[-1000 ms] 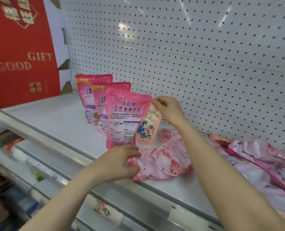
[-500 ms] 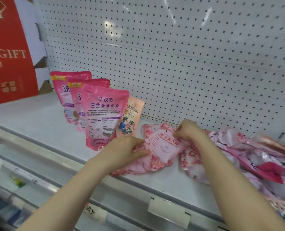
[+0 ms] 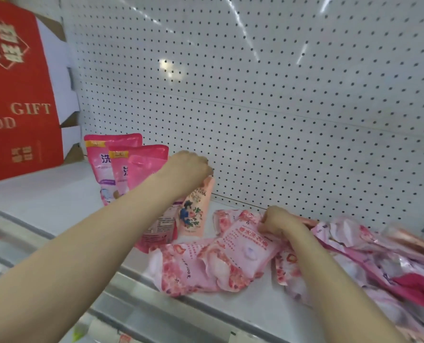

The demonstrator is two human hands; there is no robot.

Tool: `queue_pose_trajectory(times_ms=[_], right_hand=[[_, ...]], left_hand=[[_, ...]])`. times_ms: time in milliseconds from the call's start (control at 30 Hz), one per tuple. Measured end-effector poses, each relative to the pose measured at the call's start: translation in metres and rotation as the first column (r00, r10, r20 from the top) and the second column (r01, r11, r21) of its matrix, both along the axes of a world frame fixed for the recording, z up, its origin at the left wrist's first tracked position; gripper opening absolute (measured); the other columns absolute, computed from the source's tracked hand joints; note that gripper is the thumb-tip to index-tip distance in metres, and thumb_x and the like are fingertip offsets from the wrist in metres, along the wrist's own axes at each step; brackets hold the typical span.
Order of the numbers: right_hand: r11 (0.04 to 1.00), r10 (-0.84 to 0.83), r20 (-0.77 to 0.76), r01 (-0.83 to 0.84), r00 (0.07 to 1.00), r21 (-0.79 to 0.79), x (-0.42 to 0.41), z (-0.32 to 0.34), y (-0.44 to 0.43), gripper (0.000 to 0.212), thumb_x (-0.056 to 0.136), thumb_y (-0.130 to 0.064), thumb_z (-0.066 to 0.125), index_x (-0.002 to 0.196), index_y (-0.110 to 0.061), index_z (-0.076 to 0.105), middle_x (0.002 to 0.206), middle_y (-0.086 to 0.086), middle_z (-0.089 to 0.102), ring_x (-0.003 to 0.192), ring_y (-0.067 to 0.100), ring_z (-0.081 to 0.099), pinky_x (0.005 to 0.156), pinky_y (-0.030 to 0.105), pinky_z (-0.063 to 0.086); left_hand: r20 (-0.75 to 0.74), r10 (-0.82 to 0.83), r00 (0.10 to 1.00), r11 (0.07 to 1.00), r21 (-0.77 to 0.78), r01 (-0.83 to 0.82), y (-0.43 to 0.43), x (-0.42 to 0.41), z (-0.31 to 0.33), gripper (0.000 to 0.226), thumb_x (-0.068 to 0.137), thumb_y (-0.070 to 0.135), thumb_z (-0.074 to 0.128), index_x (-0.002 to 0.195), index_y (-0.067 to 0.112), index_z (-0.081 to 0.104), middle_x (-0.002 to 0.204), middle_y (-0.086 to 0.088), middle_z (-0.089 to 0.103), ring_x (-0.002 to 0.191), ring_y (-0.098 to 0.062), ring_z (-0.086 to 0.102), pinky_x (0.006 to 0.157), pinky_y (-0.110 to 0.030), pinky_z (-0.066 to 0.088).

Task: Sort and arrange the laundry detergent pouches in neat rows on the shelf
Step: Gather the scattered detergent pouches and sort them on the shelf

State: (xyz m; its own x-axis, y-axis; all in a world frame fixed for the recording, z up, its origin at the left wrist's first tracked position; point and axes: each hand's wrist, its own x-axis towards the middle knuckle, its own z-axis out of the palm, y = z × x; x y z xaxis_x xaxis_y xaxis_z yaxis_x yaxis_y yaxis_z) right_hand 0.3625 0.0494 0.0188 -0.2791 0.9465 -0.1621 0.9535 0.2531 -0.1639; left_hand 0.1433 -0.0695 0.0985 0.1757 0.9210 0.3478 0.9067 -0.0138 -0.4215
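Three bright pink detergent pouches [image 3: 112, 154] stand upright in a row at the back left of the grey shelf [image 3: 45, 194]. Beside them stands a peach floral pouch [image 3: 195, 211]. My left hand [image 3: 188, 169] is at its top edge, fingers closed on it. My right hand [image 3: 279, 221] grips the upper corner of a pale pink rose-print pouch [image 3: 245, 248], which lies flat on the shelf. Another rose-print pouch [image 3: 186, 266] lies flat just left of it. My left forearm hides part of the front pink pouch.
A loose heap of pink pouches [image 3: 379, 256] covers the shelf's right side. A white pegboard [image 3: 255, 95] forms the back wall. A red gift box [image 3: 15, 95] stands at the far left. The shelf's front rail [image 3: 156, 315] carries price tags.
My left hand has lifted off the flat rose-print pouch and gone up to the top of the peach pouch. My right hand keeps its hold on the rose-print pouch.
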Motion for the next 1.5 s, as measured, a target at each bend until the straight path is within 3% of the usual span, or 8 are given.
queue_pose_trajectory(times_ms=[133,300,533,1033,1133,1233,1367,1500], right_hand=[[1.0,0.012,-0.317,-0.015,0.948,-0.008,0.009,0.011,-0.003,0.013,0.089,-0.022,0.068,0.094,-0.011,0.071,0.088,0.001,0.067,0.071,0.015,0.056,0.069,0.027,0.047],[0.975,0.214,-0.677,-0.113,0.704,0.191,-0.012,0.083,-0.017,0.011,0.093,-0.025,0.064,0.086,-0.019,0.07,0.088,0.0,0.074,0.083,0.019,0.071,0.078,0.035,0.058],[0.838,0.458,-0.605,-0.089,0.652,0.538,-0.068,0.114,0.014,0.009,0.095,-0.017,0.061,0.092,-0.018,0.069,0.091,-0.006,0.069,0.086,0.01,0.063,0.08,0.025,0.049],[0.879,0.423,-0.611,-0.141,0.669,0.455,-0.087,0.073,0.053,0.026,0.094,-0.012,0.056,0.116,-0.018,0.069,0.114,-0.005,0.071,0.109,0.011,0.063,0.098,0.032,0.049],[0.877,0.346,-0.565,-0.043,0.749,0.479,-0.056,0.066,0.045,0.034,0.097,-0.015,0.055,0.129,-0.017,0.062,0.123,0.001,0.067,0.113,0.017,0.061,0.098,0.031,0.046],[0.935,0.067,-0.349,0.063,0.935,0.35,-0.016,0.043,0.04,0.034,0.096,-0.024,0.057,0.128,-0.013,0.06,0.119,0.006,0.067,0.108,0.025,0.063,0.089,0.033,0.048],[0.996,-0.07,0.159,0.061,0.985,0.066,0.008,0.011,0.023,0.051,0.092,-0.049,0.055,0.119,-0.007,0.06,0.11,0.008,0.066,0.099,0.025,0.062,0.076,0.03,0.049],[0.992,0.074,0.296,-0.039,0.952,-0.123,0.011,0.01,0.014,0.074,0.078,-0.054,0.072,0.137,-0.017,0.048,0.133,0.005,0.058,0.113,0.026,0.059,0.097,0.04,0.05]], left_hand=[[0.048,0.065,0.997,0.998,0.014,-0.066,0.004,0.001,-0.007,0.012,0.094,0.019,0.057,0.103,0.022,0.064,0.098,0.003,0.066,0.09,-0.019,0.064,0.07,-0.03,0.047],[0.154,0.117,0.981,0.982,0.128,-0.137,0.016,-0.012,-0.011,0.022,0.089,0.016,0.062,0.075,0.028,0.051,0.083,0.006,0.063,0.073,-0.018,0.059,0.062,-0.029,0.044],[0.23,0.124,0.965,0.97,0.175,-0.167,0.023,-0.033,-0.017,0.012,0.089,0.023,0.064,0.08,0.027,0.057,0.082,0.005,0.063,0.077,-0.02,0.062,0.061,-0.03,0.044],[0.173,0.004,0.985,0.961,0.273,-0.052,0.019,-0.026,-0.024,0.008,0.08,0.026,0.075,0.086,0.025,0.07,0.08,0.008,0.065,0.08,-0.018,0.059,0.068,-0.029,0.046],[0.107,-0.108,0.988,0.924,0.378,0.06,0.013,-0.02,-0.032,0.03,0.061,0.005,0.083,0.087,0.017,0.075,0.091,-0.001,0.072,0.096,-0.027,0.062,0.081,-0.037,0.053],[0.109,-0.261,0.959,0.895,0.398,0.199,0.0,-0.007,-0.045,0.042,0.063,-0.002,0.08,0.101,0.014,0.073,0.105,-0.004,0.069,0.1,-0.026,0.062,0.063,-0.034,0.057],[0.369,-0.267,0.89,0.962,0.157,0.223,-0.016,0.017,-0.071,0.027,0.087,0.024,0.069,0.114,0.026,0.069,0.11,0.006,0.067,0.093,-0.018,0.067,0.068,-0.035,0.058],[0.514,-0.171,0.841,0.943,-0.16,0.29,-0.03,0.04,-0.089,0.034,0.09,0.04,0.062,0.121,0.026,0.065,0.117,0.006,0.066,0.104,-0.012,0.063,0.094,-0.034,0.052]])
